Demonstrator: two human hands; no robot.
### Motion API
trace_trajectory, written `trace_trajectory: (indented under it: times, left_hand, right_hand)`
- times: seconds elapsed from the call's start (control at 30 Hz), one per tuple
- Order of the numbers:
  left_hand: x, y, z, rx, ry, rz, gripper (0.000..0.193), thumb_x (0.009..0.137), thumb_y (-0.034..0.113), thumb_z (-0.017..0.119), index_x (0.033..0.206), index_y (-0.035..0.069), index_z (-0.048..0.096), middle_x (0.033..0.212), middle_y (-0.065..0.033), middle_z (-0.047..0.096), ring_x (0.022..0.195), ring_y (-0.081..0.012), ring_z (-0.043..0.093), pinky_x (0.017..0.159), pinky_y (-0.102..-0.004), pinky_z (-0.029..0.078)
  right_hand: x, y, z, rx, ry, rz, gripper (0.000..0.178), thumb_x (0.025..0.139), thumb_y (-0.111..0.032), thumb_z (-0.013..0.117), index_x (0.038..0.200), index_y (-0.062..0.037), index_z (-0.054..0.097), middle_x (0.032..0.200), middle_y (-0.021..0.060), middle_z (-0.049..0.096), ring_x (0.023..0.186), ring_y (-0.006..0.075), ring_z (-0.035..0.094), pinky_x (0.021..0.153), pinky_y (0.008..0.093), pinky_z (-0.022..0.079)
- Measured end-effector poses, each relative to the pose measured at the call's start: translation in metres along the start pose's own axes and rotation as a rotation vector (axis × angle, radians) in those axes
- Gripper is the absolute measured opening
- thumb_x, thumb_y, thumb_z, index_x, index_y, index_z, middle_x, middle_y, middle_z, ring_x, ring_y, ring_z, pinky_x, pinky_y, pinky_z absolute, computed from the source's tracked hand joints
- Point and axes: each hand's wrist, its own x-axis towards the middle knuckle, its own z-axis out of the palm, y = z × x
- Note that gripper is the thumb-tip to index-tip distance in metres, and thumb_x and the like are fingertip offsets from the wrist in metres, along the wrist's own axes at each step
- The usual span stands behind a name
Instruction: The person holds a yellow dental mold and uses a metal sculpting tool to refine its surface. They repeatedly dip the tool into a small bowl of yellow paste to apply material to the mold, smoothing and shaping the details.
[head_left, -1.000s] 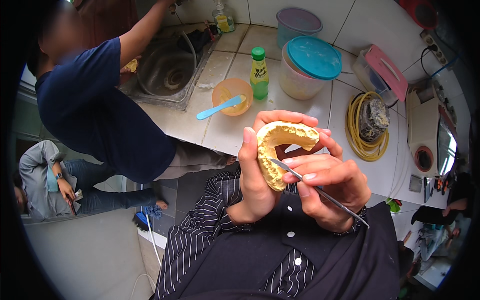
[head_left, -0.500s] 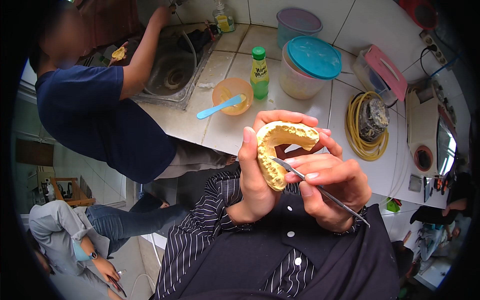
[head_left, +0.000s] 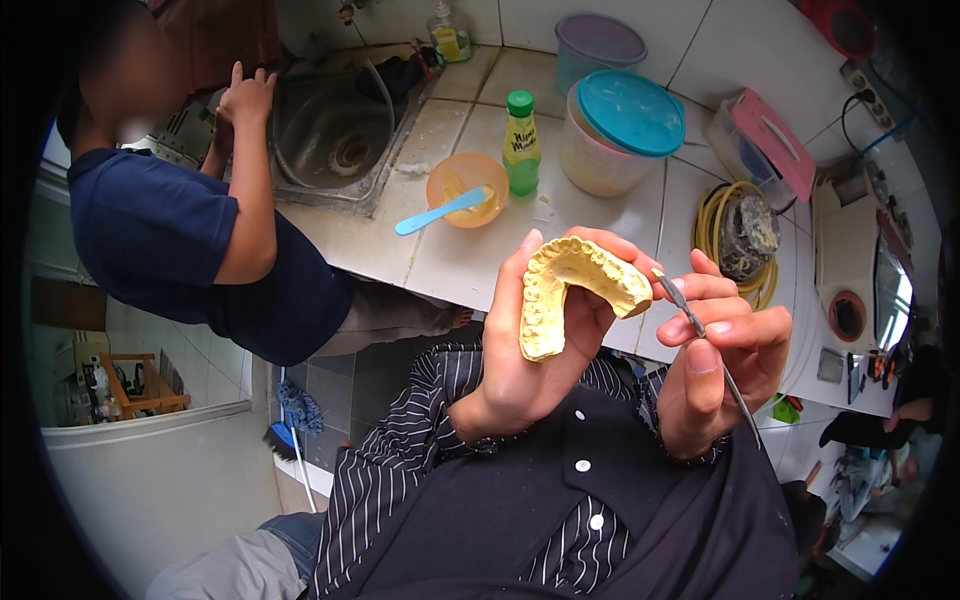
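Observation:
A yellow plaster dental cast (head_left: 545, 300), shaped like a horseshoe with a row of teeth, rests in my left hand (head_left: 520, 375). My fingers curl behind it and the thumb lies along its left side. Between the thumb and fingers of my right hand (head_left: 735, 345) is a thin metal carving tool (head_left: 690, 310). Its flat tip points up and left, just off the right end of the cast, while its shaft runs down past my palm. Beyond my hands, an orange bowl (head_left: 445, 185) with a light blue spatula (head_left: 440, 213) sits on the tiled counter.
Near the bowl stand a green bottle (head_left: 521, 150) and a tub with a teal lid (head_left: 630, 115). Farther right lies a coiled yellow hose (head_left: 712, 225). A co-worker in a dark blue shirt (head_left: 190, 220) stands by the sink (head_left: 345, 150). Someone's grey-clad leg (head_left: 230, 565) is at lower left.
The carving tool has moved right, off the cast's inner edge. My left hand has turned the cast slightly. The co-worker's hands have come together, and the person at lower left has mostly left view.

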Motion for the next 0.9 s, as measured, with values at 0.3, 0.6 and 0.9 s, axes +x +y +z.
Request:
trace_trajectory:
  times: [0.3,0.6,0.9]
  left_hand:
    - [0.000,0.000,0.001,0.097,0.006,0.055,0.057,0.098,0.043,0.016,0.109,-0.001,0.051,0.106,-0.0176,0.058,0.103,-0.0219,0.055,0.095,-0.0349,0.040]
    - [-0.003,-0.002,0.008,0.358,0.139,0.199,0.057,0.099,0.044,0.014,0.111,-0.001,0.047,0.108,-0.0180,0.056,0.104,-0.0235,0.054,0.095,-0.0354,0.040]
    - [-0.003,-0.002,0.008,0.414,0.161,0.238,0.057,0.099,0.045,0.014,0.111,-0.001,0.046,0.111,-0.0179,0.054,0.103,-0.0207,0.053,0.094,-0.0329,0.040]
  right_hand:
    - [0.003,-0.005,-0.001,-0.190,-0.109,-0.123,0.020,0.083,-0.003,0.058,0.098,-0.0096,0.049,0.085,0.0079,0.069,0.100,0.0260,0.061,0.104,0.0510,0.027]
    - [0.009,-0.015,0.011,-0.527,-0.337,-0.062,0.015,0.085,-0.015,0.051,0.082,-0.0114,0.065,0.097,0.0022,0.070,0.111,0.0252,0.050,0.104,0.0467,0.020]
    - [0.011,-0.013,0.012,-0.503,-0.418,-0.030,0.016,0.084,-0.015,0.048,0.078,-0.0099,0.061,0.093,0.0059,0.070,0.114,0.0263,0.048,0.104,0.0501,0.018]
